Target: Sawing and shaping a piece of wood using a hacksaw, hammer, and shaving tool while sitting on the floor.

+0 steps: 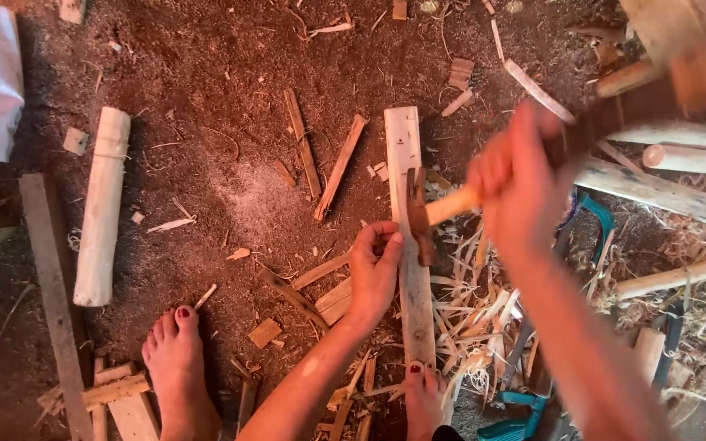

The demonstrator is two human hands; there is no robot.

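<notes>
Plank (408, 245) lies on dirt, left hand (373, 269) gripping its edge, toes pinning its end. Right hand (510, 181) fisted around hatchet (418, 216), mid-chop; next strike needs fingers clear.

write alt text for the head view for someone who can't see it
Seen from above, a person's left hand steadies a long flat wooden slat on a dirt floor while the right hand holds a wooden-handled hatchet at the slat. A bare foot presses the slat's near end; wood shavings and offcuts lie around.
</notes>
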